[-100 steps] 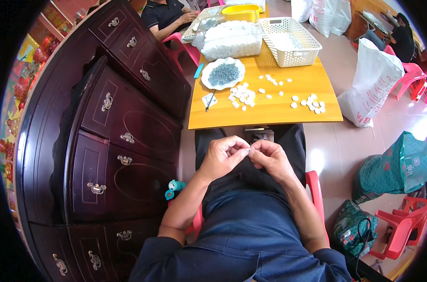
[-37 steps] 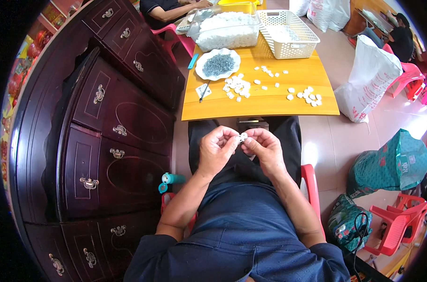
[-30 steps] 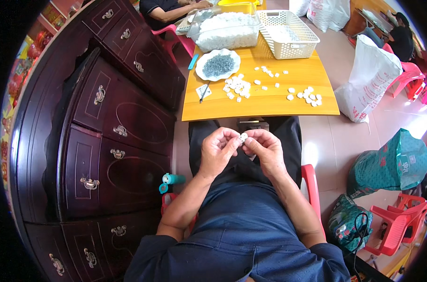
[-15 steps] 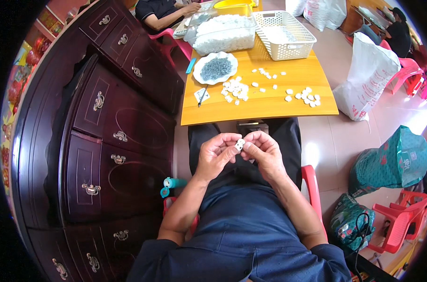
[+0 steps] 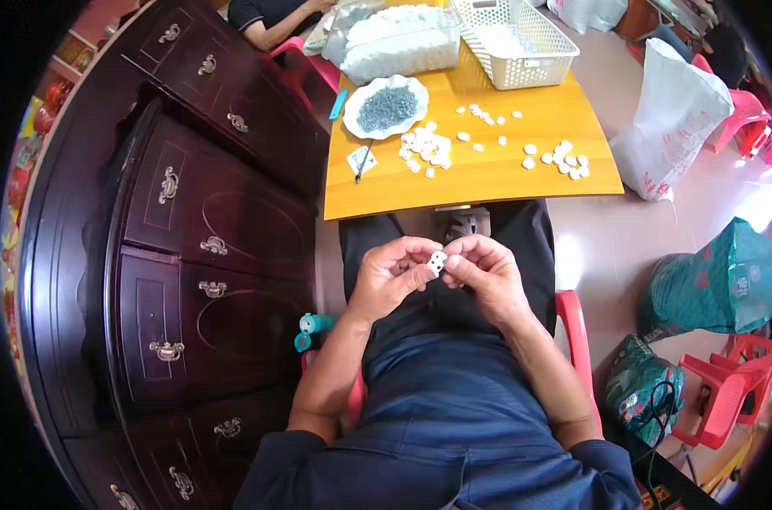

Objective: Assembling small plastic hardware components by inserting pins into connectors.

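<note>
Above my lap, a small white plastic-looking piece with dark holes [image 5: 437,263] is pinched between both hands. The thumb and fingers of my left hand [image 5: 391,279] close on its left side. My right hand [image 5: 490,277] grips it from the right, fingertips almost meeting the left ones. Beyond them, on the yellow wooden table [image 5: 479,180], lies a pile of small white pieces [image 5: 426,147]. A second group of white pieces [image 5: 564,159] sits toward the right. The white scalloped plate [image 5: 354,117] holds many small dark grey bits.
At the table's back stand a clear tub of white pieces [image 5: 399,42] and a cream perforated basket [image 5: 535,72]. A dark wooden cabinet [image 5: 224,187] rises close on my left. A white sack [image 5: 671,119] and a teal bag [image 5: 709,285] stand right. Another person's arm [image 5: 284,25] shows far left.
The view has shifted slightly, so the table sits a little higher in it. Both hands keep their pinch on the white piece, which is turned slightly, its holes facing up more plainly.
</note>
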The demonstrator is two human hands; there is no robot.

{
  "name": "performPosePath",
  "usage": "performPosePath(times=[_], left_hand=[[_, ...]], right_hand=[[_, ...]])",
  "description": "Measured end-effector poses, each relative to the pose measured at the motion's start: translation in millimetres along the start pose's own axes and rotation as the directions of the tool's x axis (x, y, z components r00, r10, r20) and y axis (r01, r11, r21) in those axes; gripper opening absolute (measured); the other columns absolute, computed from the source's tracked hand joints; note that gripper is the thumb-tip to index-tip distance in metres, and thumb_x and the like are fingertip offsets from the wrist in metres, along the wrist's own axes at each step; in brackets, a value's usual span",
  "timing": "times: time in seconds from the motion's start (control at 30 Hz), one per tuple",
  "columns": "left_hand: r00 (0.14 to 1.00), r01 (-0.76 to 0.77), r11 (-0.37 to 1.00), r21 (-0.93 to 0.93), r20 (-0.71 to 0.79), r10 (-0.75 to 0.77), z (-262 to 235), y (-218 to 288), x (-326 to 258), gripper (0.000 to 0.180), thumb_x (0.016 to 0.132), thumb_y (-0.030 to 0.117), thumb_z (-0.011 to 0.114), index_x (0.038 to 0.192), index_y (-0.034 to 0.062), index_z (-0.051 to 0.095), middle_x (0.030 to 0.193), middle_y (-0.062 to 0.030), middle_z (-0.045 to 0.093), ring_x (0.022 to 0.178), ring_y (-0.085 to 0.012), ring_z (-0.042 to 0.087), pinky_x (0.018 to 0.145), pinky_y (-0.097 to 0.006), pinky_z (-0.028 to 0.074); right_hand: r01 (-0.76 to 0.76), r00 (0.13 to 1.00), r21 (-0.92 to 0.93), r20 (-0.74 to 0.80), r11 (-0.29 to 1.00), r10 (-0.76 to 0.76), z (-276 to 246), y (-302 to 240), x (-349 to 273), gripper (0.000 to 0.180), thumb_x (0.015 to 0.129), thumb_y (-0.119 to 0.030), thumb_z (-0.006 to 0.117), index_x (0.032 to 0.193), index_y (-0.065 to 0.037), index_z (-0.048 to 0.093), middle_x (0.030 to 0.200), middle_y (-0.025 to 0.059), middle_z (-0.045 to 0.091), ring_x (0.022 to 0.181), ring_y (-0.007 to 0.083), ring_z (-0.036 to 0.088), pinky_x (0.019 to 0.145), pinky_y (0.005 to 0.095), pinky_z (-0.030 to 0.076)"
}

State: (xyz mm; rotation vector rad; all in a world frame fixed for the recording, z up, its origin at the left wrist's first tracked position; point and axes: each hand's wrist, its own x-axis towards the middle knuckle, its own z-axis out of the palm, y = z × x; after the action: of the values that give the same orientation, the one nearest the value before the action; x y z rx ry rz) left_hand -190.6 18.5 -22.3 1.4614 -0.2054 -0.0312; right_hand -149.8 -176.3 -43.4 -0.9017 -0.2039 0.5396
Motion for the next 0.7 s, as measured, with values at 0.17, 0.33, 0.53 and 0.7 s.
performPosePath(times=[0.17, 0.33, 0.53, 0.7], left_hand=[[0.999, 0.037, 0.999, 0.005, -0.006, -0.037, -7, -11, 13, 0.028, 0.096, 0.008, 0.071, 0.122, 0.0010, 0.065, 0.100, -0.0024, 0.071, 0.081, -0.0055, 0.064, 0.066, -0.020, 0.051], [1.000, -0.008, 0.999, -0.036, -0.015, 0.007, -7, -19, 29, 0.020, 0.097, 0.006, 0.069, 0.116, -0.0002, 0.065, 0.096, -0.0044, 0.071, 0.078, -0.0065, 0.065, 0.066, -0.021, 0.052], [0.996, -0.046, 0.995, 0.085, -0.076, 0.052, -11, -34, 33, 0.014, 0.098, 0.005, 0.068, 0.110, -0.0013, 0.064, 0.091, -0.0053, 0.071, 0.077, -0.0083, 0.067, 0.066, -0.022, 0.053], [0.986, -0.031, 0.999, 0.039, -0.161, 0.037, -9, -34, 35, 0.018, 0.096, 0.004, 0.069, 0.113, -0.0016, 0.064, 0.092, -0.0064, 0.071, 0.077, -0.0095, 0.067, 0.069, -0.024, 0.055]], right_hand=[[-0.017, 0.998, 0.057, -0.054, 0.998, 0.020, -3, 7, 11, 0.011, 0.098, -0.008, 0.068, 0.108, -0.002, 0.068, 0.093, 0.0033, 0.070, 0.079, 0.0074, 0.065, 0.071, 0.0225, 0.054], [-0.052, 0.992, 0.117, -0.112, 0.992, 0.065, -3, 6, 22, 0.011, 0.099, -0.006, 0.066, 0.108, -0.001, 0.067, 0.094, 0.0045, 0.070, 0.080, 0.0084, 0.065, 0.073, 0.0234, 0.054], [-0.052, 0.987, 0.054, -0.150, 0.997, 0.059, -1, 8, 30, 0.010, 0.100, -0.006, 0.065, 0.108, 0.000, 0.065, 0.095, 0.0049, 0.069, 0.079, 0.0088, 0.064, 0.072, 0.0234, 0.054], [-0.076, 0.976, -0.001, -0.204, 0.997, 0.074, 4, 9, 42, 0.007, 0.100, -0.005, 0.062, 0.104, 0.000, 0.064, 0.091, 0.0036, 0.068, 0.076, 0.0064, 0.063, 0.070, 0.0214, 0.053]])
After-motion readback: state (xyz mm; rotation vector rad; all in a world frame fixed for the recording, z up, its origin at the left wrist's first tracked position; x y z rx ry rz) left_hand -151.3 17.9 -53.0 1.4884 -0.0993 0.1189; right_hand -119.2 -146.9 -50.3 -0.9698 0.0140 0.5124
